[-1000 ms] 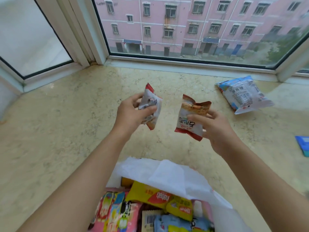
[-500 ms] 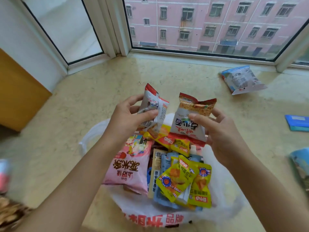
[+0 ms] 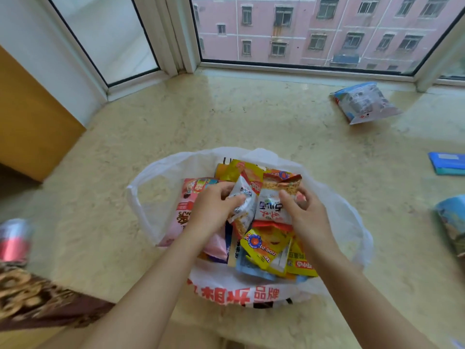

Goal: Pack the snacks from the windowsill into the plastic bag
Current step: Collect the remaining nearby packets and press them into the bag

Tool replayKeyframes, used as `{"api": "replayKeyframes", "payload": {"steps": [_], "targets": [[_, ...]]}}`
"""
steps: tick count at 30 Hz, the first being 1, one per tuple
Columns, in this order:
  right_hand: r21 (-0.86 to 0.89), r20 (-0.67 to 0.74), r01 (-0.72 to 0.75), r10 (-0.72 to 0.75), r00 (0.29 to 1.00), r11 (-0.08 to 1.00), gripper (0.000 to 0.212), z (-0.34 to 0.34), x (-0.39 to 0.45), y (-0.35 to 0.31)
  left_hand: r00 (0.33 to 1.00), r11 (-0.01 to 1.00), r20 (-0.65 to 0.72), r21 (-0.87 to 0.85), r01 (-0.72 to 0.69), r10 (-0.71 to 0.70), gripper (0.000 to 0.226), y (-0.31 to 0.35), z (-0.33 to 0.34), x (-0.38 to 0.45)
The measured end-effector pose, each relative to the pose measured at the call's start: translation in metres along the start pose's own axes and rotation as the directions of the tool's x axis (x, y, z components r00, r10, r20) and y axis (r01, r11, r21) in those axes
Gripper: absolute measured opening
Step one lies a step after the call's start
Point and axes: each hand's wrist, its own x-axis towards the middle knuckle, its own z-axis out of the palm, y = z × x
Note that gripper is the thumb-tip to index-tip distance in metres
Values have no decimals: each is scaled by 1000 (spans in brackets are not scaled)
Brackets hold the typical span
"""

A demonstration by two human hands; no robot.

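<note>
At the far left edge I see a blurred red can (image 3: 13, 239) and, below it, a brown patterned cloth (image 3: 32, 298); I can't make out more of either. A yellow-brown panel (image 3: 32, 117) stands against the wall at left.

In the middle, the white bag (image 3: 141, 195) sits open on the marble sill (image 3: 251, 117), its rim spread wide and red lettering on the near side. It is heaped with snacks: a pink packet (image 3: 187, 205) on the left, yellow packets (image 3: 266, 245) toward the front.

My left hand (image 3: 214, 210) is over the pile, fingers curled round a small white packet (image 3: 245, 205), thumb across its face. Just beside it my right hand (image 3: 305, 214) pinches a red-and-white packet (image 3: 274, 207), thumb in front and fingers behind. The two packets touch each other and sit low, against the snacks already in the bag.

To the right, well apart from the bag, a blue-and-white pack (image 3: 364, 103) lies on the sill near the window frame. Farther right a flat blue item (image 3: 449, 162) lies at the edge, and below it a blue pack (image 3: 453, 222) is cut off by the frame.
</note>
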Motion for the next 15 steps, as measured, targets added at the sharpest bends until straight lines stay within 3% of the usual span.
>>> {"api": "replayKeyframes", "payload": {"steps": [2,4,6,9,11,15], "targets": [[-273,-32,135,-149,988,952,50,-2,4,5,973,910,-83,378,-170,216,50,-5,10,3],[-542,3,268,-317,948,796,58,-6,4,15,897,687,-62,667,-289,438,54,-11,17,4],[-709,79,367,-449,890,602,56,-8,2,26,840,522,46,765,-378,541,52,-18,24,5],[-826,248,468,-542,803,314,41,-6,3,45,842,384,172,831,-403,511,58,-38,31,6],[-851,287,456,-496,820,260,47,-6,4,50,852,367,188,842,-396,488,59,-43,33,8],[-854,289,465,-532,796,233,47,-9,3,36,843,453,161,784,-425,513,53,-21,32,17]]}}
